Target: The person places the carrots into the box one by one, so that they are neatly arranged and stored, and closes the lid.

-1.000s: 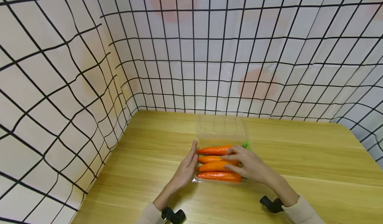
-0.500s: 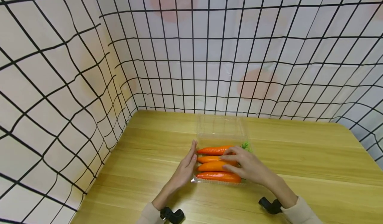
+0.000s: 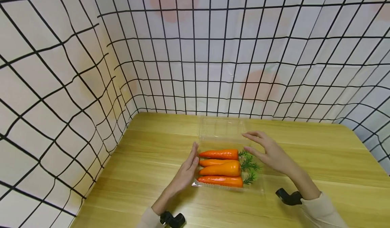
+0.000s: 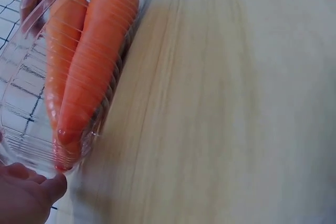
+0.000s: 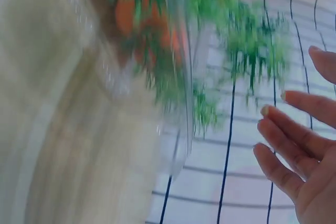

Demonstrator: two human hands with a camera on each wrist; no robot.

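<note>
Several orange carrots (image 3: 223, 169) with green leafy tops (image 3: 250, 164) lie side by side in a clear plastic clamshell box (image 3: 210, 186), their tips to the left. The box's transparent lid (image 3: 222, 128) is folded back toward the rear. My left hand (image 3: 185, 173) stands against the box's left end with straight fingers, and in the left wrist view its fingertips are right at the box's edge. My right hand (image 3: 271, 151) holds nothing; its fingers are spread above the right rear of the box, near the lid's corner. In the right wrist view the leafy tops (image 5: 247, 35) stick out past the box's edge.
The box sits on a light wooden table (image 3: 158, 146). White cloth with a black grid (image 3: 213, 52) encloses the table at the back and sides. A black wrist camera (image 3: 173, 219) is on the left wrist and another black camera (image 3: 288, 197) on the right.
My right hand has lifted off the carrots and moved right and toward the back, uncovering their thick ends and leafy tops. The left hand stays at the box's left end.
</note>
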